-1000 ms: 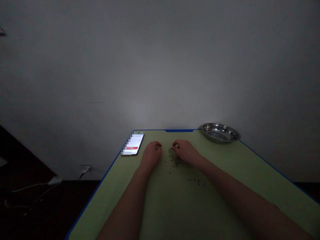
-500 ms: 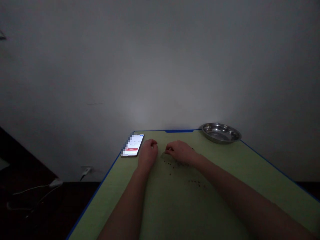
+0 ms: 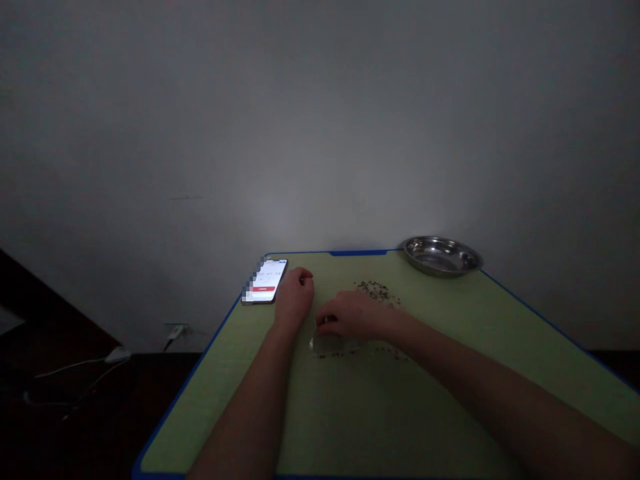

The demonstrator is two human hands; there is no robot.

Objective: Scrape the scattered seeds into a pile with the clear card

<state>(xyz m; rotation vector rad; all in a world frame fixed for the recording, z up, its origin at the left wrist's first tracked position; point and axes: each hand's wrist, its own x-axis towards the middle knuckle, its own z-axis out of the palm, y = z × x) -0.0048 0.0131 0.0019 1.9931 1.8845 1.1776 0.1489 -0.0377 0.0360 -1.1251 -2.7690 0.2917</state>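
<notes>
My left hand (image 3: 295,295) rests on the table beside the phone, its fingers curled closed; whatever they may hold is hidden. Lower and to the right, my right hand (image 3: 350,315) is closed with bent fingers on a clear, thin plastic piece (image 3: 333,344) that lies against the tabletop. I cannot tell whether this is a bag or a sheet. Many small dark bean-like grains (image 3: 377,291) are scattered just beyond my right hand. More grains lie along the near edge of the plastic and under my right wrist.
A lit phone (image 3: 265,281) lies at the table's left edge. A shallow steel bowl (image 3: 443,256) stands at the back right corner. The green table (image 3: 330,420) has a blue rim and touches the wall. Cables and a plug (image 3: 175,333) are at the left.
My right hand has moved towards me over the grains, and the clear plastic now shows below it. The grains behind it have come into view. My left hand stays in place.
</notes>
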